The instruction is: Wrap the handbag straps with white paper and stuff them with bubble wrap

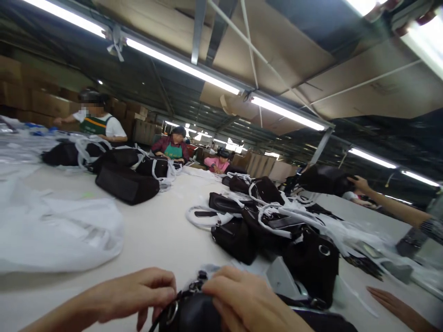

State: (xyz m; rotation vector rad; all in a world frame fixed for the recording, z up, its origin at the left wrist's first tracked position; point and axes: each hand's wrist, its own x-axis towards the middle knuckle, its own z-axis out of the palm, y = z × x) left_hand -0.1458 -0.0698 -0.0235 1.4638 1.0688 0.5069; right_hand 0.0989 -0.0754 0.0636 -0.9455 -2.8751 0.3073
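Note:
A black bag (pixel 195 313) with metal rings and a dark strap or clasp on top sits right in front of me, cut off by the bottom edge. At its left side, by a metal ring, my left hand (pixel 134 293) has its fingers bent against the bag. My right hand (pixel 242 297) lies over the top right of it, fingers closed on the upper edge near the metal hardware. Both thumbs and fingertips are partly hidden. Just beyond stands another black bag (pixel 313 265) with a round metal eyelet, beside a pale grey, box-like piece (pixel 284 279).
Several black bags (pixel 235 237) with white-wrapped handles are heaped ahead on the white table (pixel 162 240); another pile (pixel 126 182) lies farther left. White plastic (pixel 58 230) spreads at left. A co-worker's hand (pixel 360 184) holds a black bag at right; another hand (pixel 398 304) rests below.

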